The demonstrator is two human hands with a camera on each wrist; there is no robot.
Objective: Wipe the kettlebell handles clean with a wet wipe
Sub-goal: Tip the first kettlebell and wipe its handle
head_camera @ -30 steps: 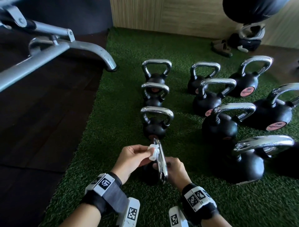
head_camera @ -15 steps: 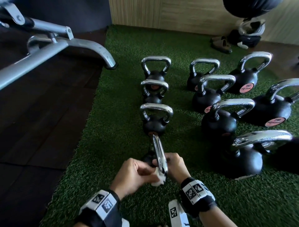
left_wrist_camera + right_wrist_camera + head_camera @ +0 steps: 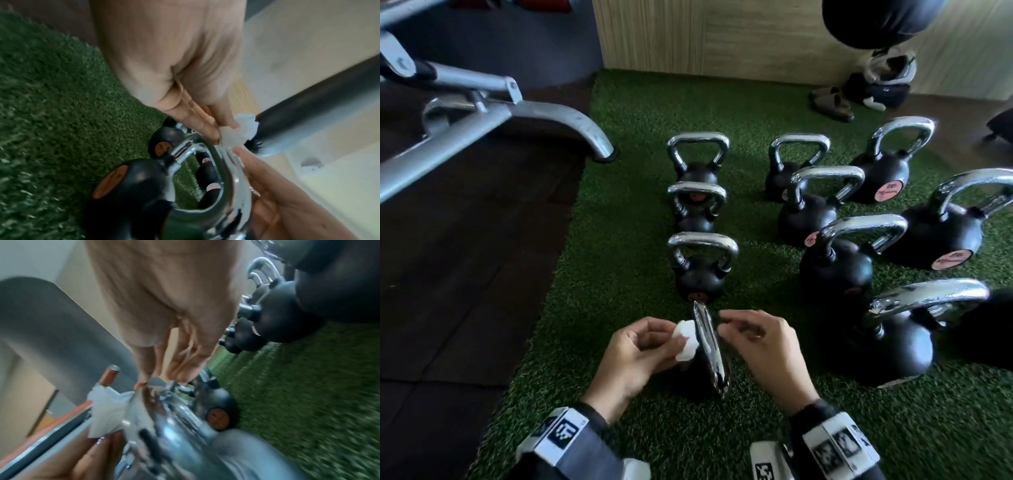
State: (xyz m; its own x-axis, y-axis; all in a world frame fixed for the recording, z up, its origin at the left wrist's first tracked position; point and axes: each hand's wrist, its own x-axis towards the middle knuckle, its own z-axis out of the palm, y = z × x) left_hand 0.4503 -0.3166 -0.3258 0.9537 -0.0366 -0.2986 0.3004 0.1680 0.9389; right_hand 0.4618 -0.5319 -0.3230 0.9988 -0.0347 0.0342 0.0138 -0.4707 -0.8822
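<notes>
The nearest kettlebell stands on the green turf, and its chrome handle (image 3: 710, 353) runs edge-on between my hands. Most of its black body (image 3: 695, 380) is hidden beneath them. My left hand (image 3: 671, 337) pinches a bunched white wet wipe (image 3: 686, 339) and presses it against the left side of the handle near its far end. In the left wrist view the fingers (image 3: 207, 129) squeeze the wipe (image 3: 238, 134) at the handle (image 3: 224, 170). My right hand (image 3: 732, 325) hovers just right of the handle, fingers loosely bent and holding nothing. The right wrist view shows the wipe (image 3: 107, 412) across the handle (image 3: 174, 415).
Three small kettlebells (image 3: 700, 274) line up ahead. Several larger ones (image 3: 835, 274) stand close on the right, the nearest (image 3: 893, 346) beside my right hand. A grey bench frame (image 3: 517, 113) crosses the dark floor (image 3: 448, 274) at left. Sandals (image 3: 832, 102) lie by the wooden wall.
The left hand slid the wipe from the near end of the handle back toward its far end. The right hand let go of the handle and lifted off to the right.
</notes>
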